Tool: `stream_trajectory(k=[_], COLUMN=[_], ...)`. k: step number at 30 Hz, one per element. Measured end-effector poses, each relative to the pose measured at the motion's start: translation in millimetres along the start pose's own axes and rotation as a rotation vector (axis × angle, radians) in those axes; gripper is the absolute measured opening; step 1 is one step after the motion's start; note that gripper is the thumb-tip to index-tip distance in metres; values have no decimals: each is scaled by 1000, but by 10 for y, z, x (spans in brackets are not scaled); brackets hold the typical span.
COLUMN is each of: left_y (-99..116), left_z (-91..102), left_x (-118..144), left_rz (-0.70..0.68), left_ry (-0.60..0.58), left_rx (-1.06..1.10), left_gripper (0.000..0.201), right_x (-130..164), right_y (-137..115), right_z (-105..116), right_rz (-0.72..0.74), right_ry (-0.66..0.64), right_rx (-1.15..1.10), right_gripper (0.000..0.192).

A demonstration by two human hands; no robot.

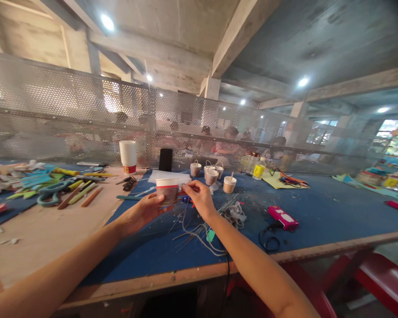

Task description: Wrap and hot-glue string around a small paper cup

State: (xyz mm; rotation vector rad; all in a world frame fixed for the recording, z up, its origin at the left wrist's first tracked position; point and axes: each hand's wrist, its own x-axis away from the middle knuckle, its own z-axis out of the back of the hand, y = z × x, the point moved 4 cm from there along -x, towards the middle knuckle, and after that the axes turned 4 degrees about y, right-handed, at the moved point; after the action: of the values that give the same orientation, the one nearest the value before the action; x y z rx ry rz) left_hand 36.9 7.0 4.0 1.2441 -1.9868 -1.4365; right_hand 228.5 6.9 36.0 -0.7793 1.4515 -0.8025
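Observation:
My left hand [145, 213] is wrapped round a paper cup [167, 191], held upright above the blue table. The cup has a white rim, a red band and a greyish-brown covering on its lower part. At the cup's right side, the fingertips of my right hand [201, 199] pinch the end of a grey cord [185, 220]. From there the cord hangs down and curves over the table top. Where the cord meets the cup is too small to make out. Below my right hand lie thin clear sticks and a grey cord tangle [235, 215].
Behind my hands stand small cord-wrapped cups [211, 177], a cup with a stick [230, 184], a black phone [166, 159] and stacked paper cups [128, 155]. Scissors [53, 191] lie left; a pink device [283, 217] lies right. A perforated screen [179, 115] runs behind.

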Motion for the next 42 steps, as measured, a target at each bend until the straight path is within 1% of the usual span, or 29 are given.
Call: stream_trajectory(k=[6, 21, 27, 38, 42], left_y=[5, -2, -12, 13, 17], left_z=[-10, -20, -15, -59, -62], left_x=[2, -2, -8, 29, 24], left_rz=[1, 3, 4, 17, 11], left_ry=[10, -18, -24, -19, -1], left_rx=[3, -12, -12, -4, -2], left_gripper=[38, 39, 41, 41, 40], right_x=[-6, -6, 4, 8, 14], right_y=[18, 22, -8, -36, -56], right_z=[5, -1, -16, -5, 0], right_rz=[-4, -8, -24, -44, -46], right_ry=[6, -5, -16, 10, 21], right_rx=[19, 22, -10, 69, 90], right_gripper=[22, 21, 20, 21, 22])
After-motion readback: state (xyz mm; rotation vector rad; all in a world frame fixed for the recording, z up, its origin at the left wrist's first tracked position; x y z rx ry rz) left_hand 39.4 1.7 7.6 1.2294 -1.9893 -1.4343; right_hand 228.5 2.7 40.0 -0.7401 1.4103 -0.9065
